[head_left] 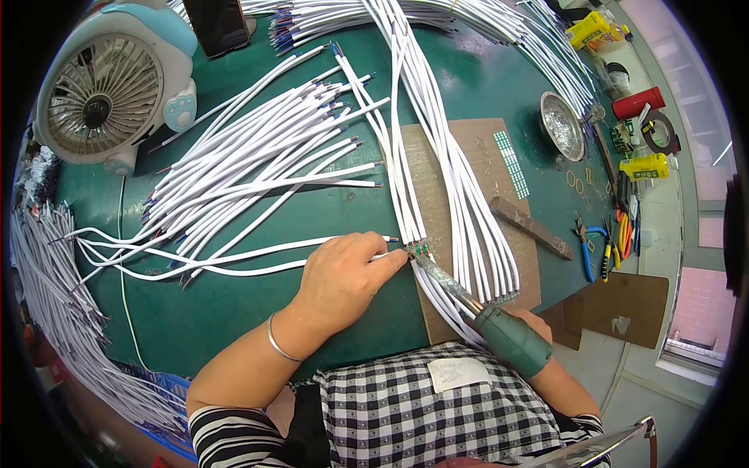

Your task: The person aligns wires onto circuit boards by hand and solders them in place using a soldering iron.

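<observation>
My left hand (343,273) is closed in a pinch around the end of a white cable (265,270). Its fingertips sit beside small green circuit boards (420,249), where several white cables end. My right hand (537,326) grips a soldering iron (511,341) with a thick green handle, which partly hides the fingers. The iron's metal tip points up and left, close to the left fingertips and the boards; whether it touches them I cannot tell. Under the work lies a brown cardboard sheet (429,148), and a bundle of white cables (460,199) crosses it.
Loose white cables (257,132) are piled left, before a fan (97,109) and a phone (221,27). To the right are a metal bowl (562,126), a dark bar (532,227), a strip of small boards (511,164) and blue-handled pliers (586,249). More cables (62,273) hang at the left edge.
</observation>
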`<move>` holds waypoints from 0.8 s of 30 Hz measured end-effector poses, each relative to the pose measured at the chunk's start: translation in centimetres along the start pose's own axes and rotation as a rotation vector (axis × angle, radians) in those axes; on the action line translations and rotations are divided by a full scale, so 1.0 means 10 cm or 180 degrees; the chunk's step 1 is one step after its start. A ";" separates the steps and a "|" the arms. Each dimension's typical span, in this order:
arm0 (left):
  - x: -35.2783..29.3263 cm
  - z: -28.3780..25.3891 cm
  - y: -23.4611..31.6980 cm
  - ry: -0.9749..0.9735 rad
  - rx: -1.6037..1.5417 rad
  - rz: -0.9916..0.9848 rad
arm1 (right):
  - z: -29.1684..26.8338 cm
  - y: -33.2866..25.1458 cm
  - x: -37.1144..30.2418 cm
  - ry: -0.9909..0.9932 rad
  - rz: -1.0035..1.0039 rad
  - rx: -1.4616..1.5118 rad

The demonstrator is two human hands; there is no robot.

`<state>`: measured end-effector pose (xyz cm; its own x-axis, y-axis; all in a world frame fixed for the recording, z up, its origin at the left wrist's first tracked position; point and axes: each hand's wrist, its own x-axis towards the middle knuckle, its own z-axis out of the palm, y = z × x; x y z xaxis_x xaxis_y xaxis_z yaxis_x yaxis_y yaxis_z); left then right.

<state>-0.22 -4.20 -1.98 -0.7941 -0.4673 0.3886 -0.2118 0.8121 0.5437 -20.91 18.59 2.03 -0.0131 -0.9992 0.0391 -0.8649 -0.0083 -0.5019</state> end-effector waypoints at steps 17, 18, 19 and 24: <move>0.00 0.00 0.01 -0.0007 0.0008 -0.0004 | -0.08 -0.02 0.02 -0.0121 0.0005 0.0134; 0.01 0.00 0.00 0.0005 0.0005 -0.0002 | -0.08 -0.02 0.02 -0.0193 0.0044 0.0151; 0.01 0.00 0.00 -0.0051 0.0014 -0.0015 | -0.07 -0.02 0.01 -0.0095 0.0034 0.0249; 0.01 0.00 0.01 -0.0014 0.0006 0.0000 | -0.06 -0.01 -0.01 -0.0042 0.0068 0.0333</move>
<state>-0.26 -4.19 -1.90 -0.7967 -0.4657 0.3852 -0.2129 0.8128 0.5423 -21.18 18.70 2.61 -0.0239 -0.9996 0.0163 -0.8074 0.0096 -0.5900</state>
